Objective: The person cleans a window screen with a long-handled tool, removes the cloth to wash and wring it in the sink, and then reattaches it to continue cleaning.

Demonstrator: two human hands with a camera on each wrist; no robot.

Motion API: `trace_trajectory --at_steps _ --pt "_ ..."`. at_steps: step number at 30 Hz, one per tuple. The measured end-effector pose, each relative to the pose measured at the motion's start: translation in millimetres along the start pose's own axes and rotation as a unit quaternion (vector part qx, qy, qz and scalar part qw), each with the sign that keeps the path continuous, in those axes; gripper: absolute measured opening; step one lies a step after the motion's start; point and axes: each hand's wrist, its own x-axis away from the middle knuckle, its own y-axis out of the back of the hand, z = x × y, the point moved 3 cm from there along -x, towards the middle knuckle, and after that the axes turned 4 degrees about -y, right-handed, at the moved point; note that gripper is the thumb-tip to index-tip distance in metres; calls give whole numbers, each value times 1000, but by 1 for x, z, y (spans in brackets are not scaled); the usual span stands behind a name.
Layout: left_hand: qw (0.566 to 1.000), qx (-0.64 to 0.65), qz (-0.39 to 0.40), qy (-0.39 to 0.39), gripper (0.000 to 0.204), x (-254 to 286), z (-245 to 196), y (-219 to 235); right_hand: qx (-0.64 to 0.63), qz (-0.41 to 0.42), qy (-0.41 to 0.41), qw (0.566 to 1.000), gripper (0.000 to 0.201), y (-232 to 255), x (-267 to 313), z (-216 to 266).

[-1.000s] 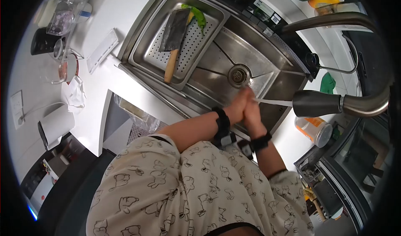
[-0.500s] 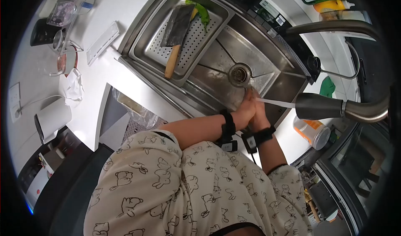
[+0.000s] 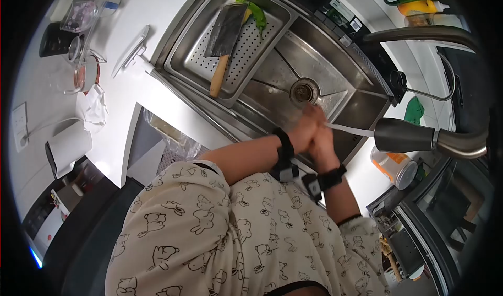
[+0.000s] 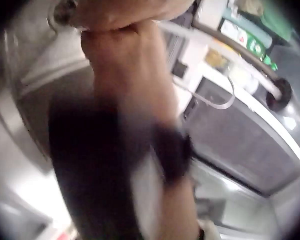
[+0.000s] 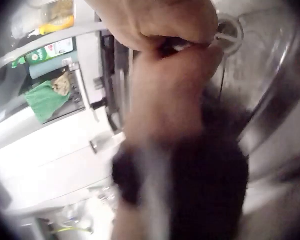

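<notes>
Over the sink basin (image 3: 277,68) in the head view, my left hand (image 3: 301,132) and right hand (image 3: 323,143) are pressed together. A white stream of water (image 3: 348,129) from the black faucet head (image 3: 403,135) reaches them. In the left wrist view the two hands meet at the top, and the right wrist view shows a small gap between them. Their fingers are largely hidden and blurred by motion. A cleaver (image 3: 228,34) with a wooden handle lies apart from them in a perforated steel tray (image 3: 251,55), beside a green pepper (image 3: 259,19).
The drain (image 3: 304,90) lies just beyond the hands. A curved faucet neck (image 3: 419,33) arches at the right. An orange-labelled canister (image 3: 395,166) stands on the right counter, near a green cloth (image 3: 414,110). A white stand (image 3: 131,52) and a paper bundle (image 3: 91,107) sit on the left counter.
My hands stay together in the water stream, shifting slightly against each other as their fingers turn. The cleaver, pepper and tray stay put; the view shifts slightly.
</notes>
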Motion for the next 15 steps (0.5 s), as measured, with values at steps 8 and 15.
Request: trace_trajectory --at_steps 8,15 --pt "975 54 -177 120 24 -15 -27 16 -6 -47 -134 990 44 -48 25 20" --pt "979 53 -151 123 38 13 -8 -15 140 -97 -59 984 53 -4 4 22"
